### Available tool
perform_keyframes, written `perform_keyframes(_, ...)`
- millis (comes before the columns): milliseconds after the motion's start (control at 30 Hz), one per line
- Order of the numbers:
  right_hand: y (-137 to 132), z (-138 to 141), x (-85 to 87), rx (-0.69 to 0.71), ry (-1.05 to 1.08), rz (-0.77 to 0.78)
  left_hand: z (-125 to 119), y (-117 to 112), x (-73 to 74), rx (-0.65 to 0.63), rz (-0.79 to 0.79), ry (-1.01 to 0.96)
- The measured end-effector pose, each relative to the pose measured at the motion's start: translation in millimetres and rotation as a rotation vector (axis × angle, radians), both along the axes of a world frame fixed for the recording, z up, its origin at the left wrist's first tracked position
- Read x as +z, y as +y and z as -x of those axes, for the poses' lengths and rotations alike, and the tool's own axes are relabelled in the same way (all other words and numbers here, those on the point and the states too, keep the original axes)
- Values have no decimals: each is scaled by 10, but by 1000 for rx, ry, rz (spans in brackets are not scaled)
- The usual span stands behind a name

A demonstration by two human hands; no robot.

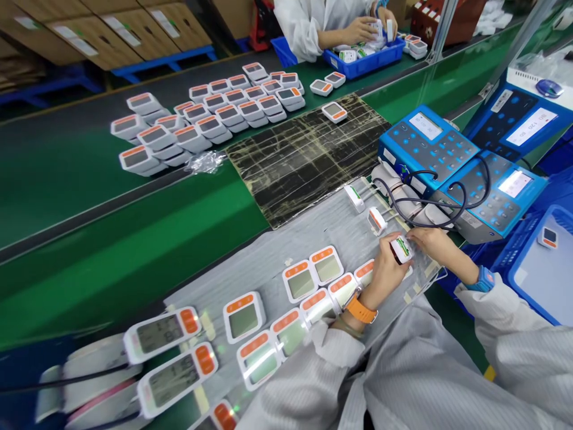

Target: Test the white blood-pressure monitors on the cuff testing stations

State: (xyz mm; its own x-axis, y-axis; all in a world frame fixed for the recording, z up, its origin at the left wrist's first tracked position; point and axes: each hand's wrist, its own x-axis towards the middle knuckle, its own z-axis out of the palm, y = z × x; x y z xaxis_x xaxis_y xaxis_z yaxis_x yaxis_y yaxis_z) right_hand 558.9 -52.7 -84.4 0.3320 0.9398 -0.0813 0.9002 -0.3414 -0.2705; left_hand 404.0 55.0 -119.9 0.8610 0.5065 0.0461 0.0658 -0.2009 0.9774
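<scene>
My left hand [384, 272] is wrapped round a small white blood pressure monitor [401, 249], tipped so a green-and-white patch shows on the side facing up. The bent fingers of my right hand [432, 243] meet at its right edge; their tips are partly hidden. Just beyond, two similar monitors stand on edge with thin tubes attached, one with a green strip [355, 197] and one with an orange face [376, 220]. Left of my hands, monitors with orange button panels lie screen up, among them a pair [299, 280] and a row running towards my sleeve [290, 330].
Blue testers [430, 140] with cables and cuffs stand at the right. Rows of stacked monitors [212, 128] sit on the green conveyor [67, 206] across. Another person's hands [364, 31] work over a blue bin [369, 63]. At left, two monitors [163, 334] connect to cuffs.
</scene>
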Motion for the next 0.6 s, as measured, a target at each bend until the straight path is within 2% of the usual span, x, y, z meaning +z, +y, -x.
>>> perform_keyframes(133,32,17,69,7,27,34,0,-2,-35,-8,-35,-15)
perform_keyframes(433,199,61,297,79,-92,272,-5,-23,-113,1,-94,-49)
perform_keyframes(533,211,44,289,79,-108,269,-3,-19,-129,1,-96,-64)
perform_keyframes(600,176,29,248,56,-95,205,-1,-14,-133,3,-92,-63)
